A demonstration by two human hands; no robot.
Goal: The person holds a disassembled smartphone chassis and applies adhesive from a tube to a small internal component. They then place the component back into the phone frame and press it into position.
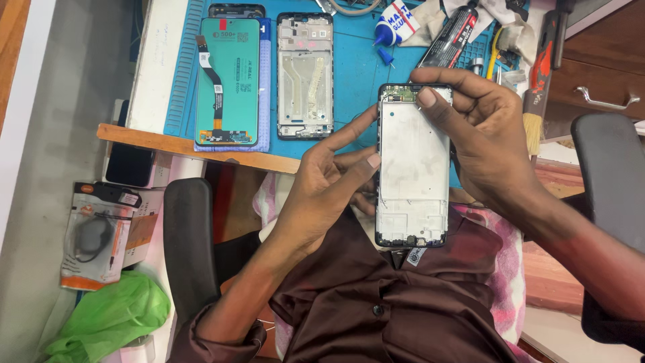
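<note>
On the counter (161, 67) a screen (228, 81) lay left of a frame (306, 74); glue tubes (450, 33) sat further right.

A workbench (151, 67) with a white top and a wooden front edge carries a blue work mat (356, 67). On the mat lies a green-backed phone screen (232, 81) with a dark flex cable, resting on a pale blue sheet. Just beside it, to the right, lies a bare phone frame (306, 77), and behind the screen a dark phone part (235, 10) shows. Further right sit a white glue bottle (395, 23) with a blue tip, a black tube (449, 37), crumpled cloth (500, 17) and a brush (534, 101) near the edge
</note>
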